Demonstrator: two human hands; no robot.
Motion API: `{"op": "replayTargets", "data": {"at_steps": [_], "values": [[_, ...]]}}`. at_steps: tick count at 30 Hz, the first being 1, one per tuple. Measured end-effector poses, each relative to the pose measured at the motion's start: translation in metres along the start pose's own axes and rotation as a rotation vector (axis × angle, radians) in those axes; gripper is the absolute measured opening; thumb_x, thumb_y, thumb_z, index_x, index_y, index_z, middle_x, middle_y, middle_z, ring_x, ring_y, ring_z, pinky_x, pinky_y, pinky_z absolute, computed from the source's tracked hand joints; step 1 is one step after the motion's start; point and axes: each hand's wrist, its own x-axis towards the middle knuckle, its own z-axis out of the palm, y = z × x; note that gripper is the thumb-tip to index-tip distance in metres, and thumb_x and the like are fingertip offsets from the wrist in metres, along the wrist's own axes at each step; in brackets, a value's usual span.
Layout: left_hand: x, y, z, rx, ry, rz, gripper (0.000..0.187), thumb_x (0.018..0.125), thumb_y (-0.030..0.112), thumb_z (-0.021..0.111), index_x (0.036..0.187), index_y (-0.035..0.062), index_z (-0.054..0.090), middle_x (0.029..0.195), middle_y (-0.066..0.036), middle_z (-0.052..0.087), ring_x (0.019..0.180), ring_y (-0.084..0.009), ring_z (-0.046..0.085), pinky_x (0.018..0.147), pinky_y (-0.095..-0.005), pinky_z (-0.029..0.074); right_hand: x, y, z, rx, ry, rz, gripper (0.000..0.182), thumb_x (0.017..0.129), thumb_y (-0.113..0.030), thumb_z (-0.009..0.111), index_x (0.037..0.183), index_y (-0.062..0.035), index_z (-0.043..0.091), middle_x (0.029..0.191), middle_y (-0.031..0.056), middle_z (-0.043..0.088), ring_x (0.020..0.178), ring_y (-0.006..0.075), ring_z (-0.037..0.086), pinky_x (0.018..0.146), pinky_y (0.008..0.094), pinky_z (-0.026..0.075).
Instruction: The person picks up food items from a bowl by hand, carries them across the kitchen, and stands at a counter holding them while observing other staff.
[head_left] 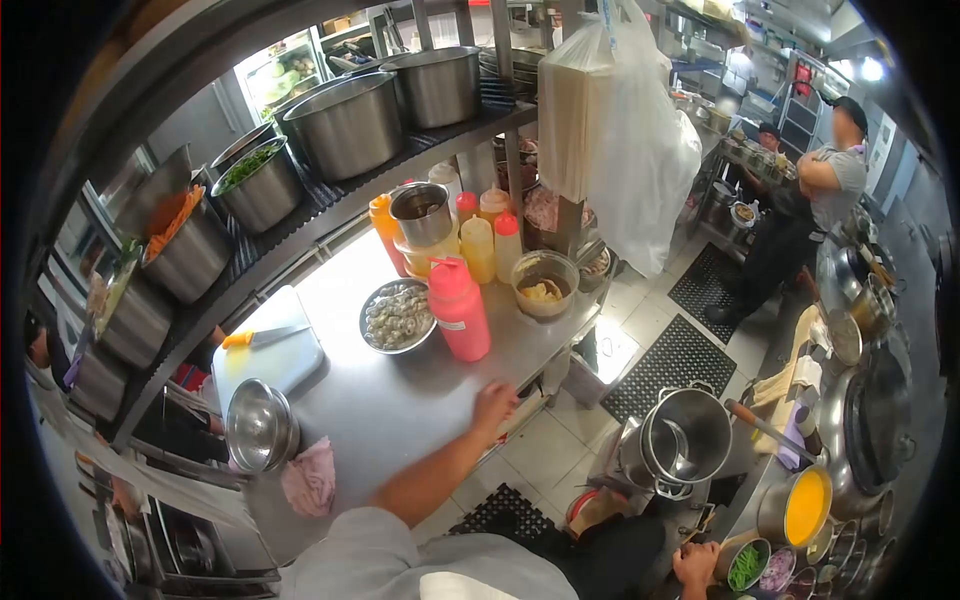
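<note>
My left hand [494, 406] is at the edge of the steel counter [400, 420], fingers curled, with nothing visible in them. Closest to it is a pink squeeze bottle [460, 318], standing beside a steel bowl of grey, shrimp-like pieces [398, 315]. My right hand [696, 564] is low at the right, beside a pan of chopped green vegetables [746, 566]. Its fingers are closed around something too small to make out; a thin stick-like thing shows just above them. A large steel pot [686, 432] stands between the counter and the stove side.
On the counter are a cutting board [290, 350] with a yellow-handled knife [262, 337], stacked bowls [258, 425], a pink cloth [310, 478] and several sauce bottles [478, 248]. Steel pots [345, 125] line the shelf. An orange liquid pot [803, 505] sits right. Two people stand beyond black mats [670, 368].
</note>
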Motion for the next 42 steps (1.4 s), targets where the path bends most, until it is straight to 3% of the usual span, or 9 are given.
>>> {"op": "replayTargets", "data": {"at_steps": [2, 8, 12, 15, 21, 27, 37, 39, 42], "values": [[0.001, 0.01, -0.03, -0.418, 0.194, -0.251, 0.01, 0.08, 0.02, 0.056, 0.078, 0.0101, 0.054, 0.064, -0.003, 0.053, 0.048, -0.0096, 0.047, 0.039, -0.0201, 0.036, 0.002, 0.001, 0.002, -0.005, -0.015, -0.004, 0.031, 0.066, -0.032, 0.061, 0.064, -0.0017, 0.063, 0.067, 0.0134, 0.062, 0.079, 0.0282, 0.054, 0.091, 0.0404, 0.032], [0.015, 0.028, -0.093, -0.621, 0.255, -0.108, 0.014, 0.082, 0.025, 0.057, 0.086, 0.0112, 0.059, 0.066, -0.001, 0.056, 0.047, -0.0078, 0.046, 0.037, -0.0181, 0.036, 0.0, 0.002, 0.005, -0.038, -0.043, 0.01, 0.031, 0.068, -0.033, 0.06, 0.064, -0.0022, 0.063, 0.067, 0.0131, 0.061, 0.079, 0.0282, 0.054, 0.091, 0.0404, 0.032], [0.03, 0.057, -0.091, -0.541, 0.266, -0.068, 0.021, 0.082, 0.021, 0.056, 0.101, 0.013, 0.058, 0.067, -0.002, 0.057, 0.047, -0.0085, 0.046, 0.037, -0.0187, 0.036, 0.001, -0.002, 0.0, -0.059, -0.009, 0.0, 0.027, 0.067, -0.031, 0.059, 0.063, -0.0042, 0.064, 0.066, 0.0127, 0.061, 0.077, 0.0287, 0.054, 0.089, 0.0398, 0.034], [0.046, 0.068, -0.095, -0.323, 0.17, -0.056, 0.043, 0.081, 0.013, 0.048, 0.124, 0.0149, 0.043, 0.068, -0.002, 0.058, 0.046, -0.0092, 0.046, 0.037, -0.0192, 0.036, 0.002, -0.005, -0.004, -0.051, 0.027, -0.01, 0.024, 0.067, -0.029, 0.058, 0.063, -0.0061, 0.064, 0.067, 0.0122, 0.062, 0.076, 0.0286, 0.055, 0.087, 0.0394, 0.034], [0.061, 0.071, -0.086, -0.32, 0.058, -0.074, 0.046, 0.081, 0.012, 0.048, 0.126, 0.011, 0.041, 0.071, -0.005, 0.058, 0.046, -0.0109, 0.047, 0.037, -0.0196, 0.036, 0.003, -0.012, -0.015, -0.075, -0.025, 0.006, 0.025, 0.068, -0.03, 0.057, 0.067, -0.0069, 0.067, 0.07, 0.0119, 0.064, 0.077, 0.028, 0.056, 0.088, 0.0391, 0.034], [0.066, 0.069, -0.045, -0.313, 0.074, -0.056, 0.05, 0.078, 0.013, 0.052, 0.127, 0.0161, 0.042, 0.075, -0.006, 0.062, 0.046, -0.0103, 0.045, 0.038, -0.0201, 0.035, 0.003, -0.008, -0.007, -0.096, -0.044, 0.002, 0.026, 0.069, -0.032, 0.057, 0.066, -0.0077, 0.066, 0.07, 0.0117, 0.064, 0.078, 0.0281, 0.056, 0.088, 0.0394, 0.034], [0.055, 0.034, -0.039, -0.166, 0.102, -0.064, 0.038, 0.081, 0.018, 0.053, 0.118, 0.0115, 0.049, 0.076, -0.005, 0.06, 0.045, -0.0096, 0.045, 0.037, -0.0213, 0.036, 0.001, -0.007, -0.005, -0.047, 0.041, -0.018, 0.023, 0.066, -0.03, 0.06, 0.061, -0.0078, 0.064, 0.067, 0.0122, 0.062, 0.075, 0.0289, 0.055, 0.087, 0.0398, 0.035], [0.051, 0.015, -0.049, 0.037, 0.086, 0.047, 0.023, 0.082, 0.02, 0.053, 0.101, 0.008, 0.057, 0.07, -0.005, 0.058, 0.044, -0.0099, 0.046, 0.036, -0.0221, 0.036, 0.002, -0.006, -0.003, -0.062, 0.056, -0.028, 0.024, 0.066, -0.031, 0.06, 0.061, -0.0078, 0.064, 0.068, 0.0121, 0.062, 0.075, 0.0286, 0.055, 0.087, 0.0399, 0.035], [0.044, 0.013, -0.046, 0.154, 0.085, 0.038, 0.021, 0.08, 0.023, 0.054, 0.091, 0.0061, 0.06, 0.065, -0.003, 0.056, 0.046, -0.0103, 0.049, 0.039, -0.0266, 0.038, 0.006, -0.008, -0.009, -0.069, 0.024, -0.014, 0.027, 0.068, -0.033, 0.059, 0.064, -0.0066, 0.065, 0.07, 0.0119, 0.063, 0.077, 0.0276, 0.056, 0.089, 0.0393, 0.034]]}}
